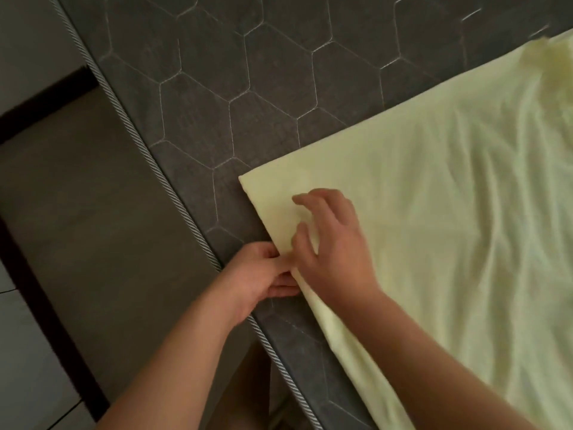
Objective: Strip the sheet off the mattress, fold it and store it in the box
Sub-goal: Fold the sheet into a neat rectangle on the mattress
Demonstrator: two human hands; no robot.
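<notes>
Stage observed: folding. The pale yellow sheet is already off its fitted position and lies flat on top of the dark grey quilted mattress, covering the right part of the view, with much bare hexagon-stitched mattress showing to the left and above. One squared corner of the sheet points toward the mattress's corded edge.

Left hand: fingers curled, pinching the near edge of the sheet just inside the corded edge. Right hand: resting on top of the sheet beside the left, fingers loosely spread and bent, thumb meeting the same edge. The two hands touch or nearly touch at the hem. Whether the right hand is gripping cloth or only pressing it down cannot be determined.

Judgement: the layers at this edge appear to be under alignment before a further fold. The next move would call for a firm grip on the matched edge and a clean carry across the sheet, keeping the corner square.

Limits of view: the sheet runs out of frame at right and bottom, so its fold count is unknown. The far upper corner is bunched and blurred. No box is in view. Floor beside the bed is dim.
</notes>
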